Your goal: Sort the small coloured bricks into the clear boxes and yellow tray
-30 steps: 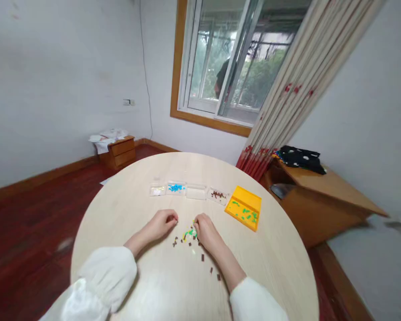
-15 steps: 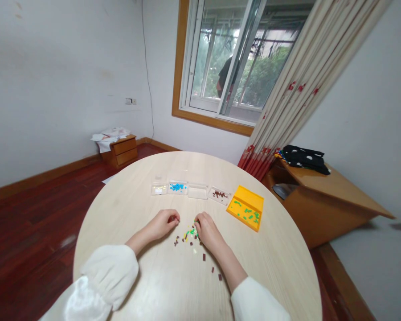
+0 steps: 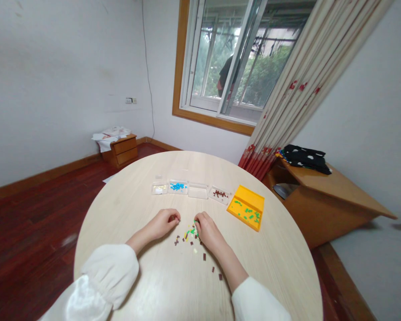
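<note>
Pieces (image 3: 192, 232) of yellow, green and brown lie loosely heaped on the pale round table (image 3: 160, 285), as the head view shows, just beside the right hand (image 3: 207, 229). That hand's fingers bunch downward at the pile's edge; I cannot tell whether they grip anything. The left hand (image 3: 165, 223) curls near the pile, thumb and fingertips close, their hold likewise unclear. Picking well here probably calls for a light fingertip pinch, one piece at a time, with the right forearm (image 3: 232, 265) lifted slightly, lest it sweep the stray brown pieces (image 3: 204, 257) near it.
</note>
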Demonstrator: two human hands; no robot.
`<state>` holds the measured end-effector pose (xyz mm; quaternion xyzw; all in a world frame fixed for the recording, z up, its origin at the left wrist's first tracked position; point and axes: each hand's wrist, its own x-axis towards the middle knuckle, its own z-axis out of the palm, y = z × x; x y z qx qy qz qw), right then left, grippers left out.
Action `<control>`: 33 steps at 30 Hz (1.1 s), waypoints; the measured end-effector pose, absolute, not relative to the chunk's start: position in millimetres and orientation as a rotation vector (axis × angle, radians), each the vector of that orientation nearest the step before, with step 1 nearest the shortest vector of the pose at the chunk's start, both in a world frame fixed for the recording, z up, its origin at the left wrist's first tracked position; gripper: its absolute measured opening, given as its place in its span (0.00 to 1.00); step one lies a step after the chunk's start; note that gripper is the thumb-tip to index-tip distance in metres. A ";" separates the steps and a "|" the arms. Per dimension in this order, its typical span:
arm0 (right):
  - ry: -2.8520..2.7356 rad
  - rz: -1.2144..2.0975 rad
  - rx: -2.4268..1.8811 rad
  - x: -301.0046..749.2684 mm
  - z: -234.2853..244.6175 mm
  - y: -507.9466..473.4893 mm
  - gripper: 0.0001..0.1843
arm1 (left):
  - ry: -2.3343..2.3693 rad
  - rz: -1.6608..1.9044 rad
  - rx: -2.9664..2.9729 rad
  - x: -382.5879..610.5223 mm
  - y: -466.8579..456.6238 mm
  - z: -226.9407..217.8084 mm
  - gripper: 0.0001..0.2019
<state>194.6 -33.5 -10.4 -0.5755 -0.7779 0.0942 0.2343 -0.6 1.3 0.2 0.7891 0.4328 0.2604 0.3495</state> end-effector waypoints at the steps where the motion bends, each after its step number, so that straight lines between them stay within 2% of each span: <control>1: -2.140 0.260 -1.574 194.6 -10.4 -33.2 0.09 | 1.123 0.675 2.051 -0.4 1.2 0.1 0.09; 12: -2.199 0.269 -1.554 193.7 -8.2 -34.4 0.09 | 1.152 0.706 2.081 -0.2 2.1 2.5 0.10; 18: -2.022 0.270 -1.446 206.4 3.8 -32.5 0.08 | 1.180 0.736 2.033 0.0 2.1 2.1 0.09; 25: -1.622 -0.020 -1.627 294.0 15.0 -17.7 0.07 | 1.169 0.743 2.018 0.1 3.1 2.8 0.11; 33: -1.357 -0.195 -1.826 359.5 -6.6 -21.9 0.11 | 1.163 0.838 1.893 3.0 5.0 0.7 0.12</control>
